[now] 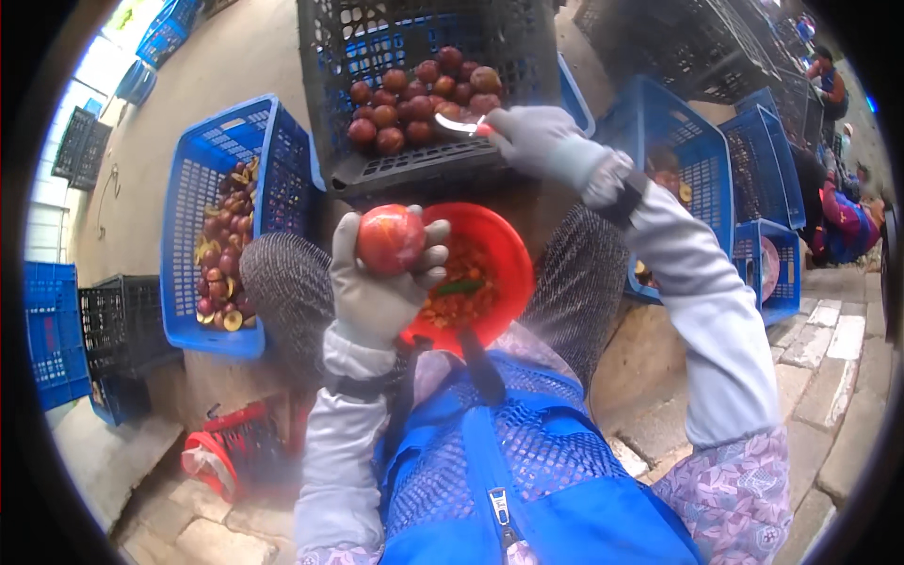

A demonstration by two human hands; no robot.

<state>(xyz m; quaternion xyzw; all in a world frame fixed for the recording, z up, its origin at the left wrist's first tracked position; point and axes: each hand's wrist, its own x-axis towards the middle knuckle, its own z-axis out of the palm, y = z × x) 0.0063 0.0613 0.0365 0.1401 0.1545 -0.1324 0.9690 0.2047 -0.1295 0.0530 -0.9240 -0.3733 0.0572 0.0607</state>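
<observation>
My left hand (381,287), in a pale glove, holds a large red plum (390,240) with fingers wrapped round its underside. Below and just right of it, a red bucket (504,273) sits between my knees with orange-brown bits and something green inside. My gloved right hand (546,141) is closed on a small knife (459,124) with a curved blade and a red handle. The blade hangs over the near side of a black crate (424,171), which holds several whole dark red plums (414,99). Knife and held plum are apart.
On the left, a blue crate (174,235) contains cut plums (226,250) with yellow flesh. Another blue crate (697,141) stands at right with some fruit pieces. A red basket (250,438) lies near my left side. Other people (852,221) are at far right, beside stacked crates.
</observation>
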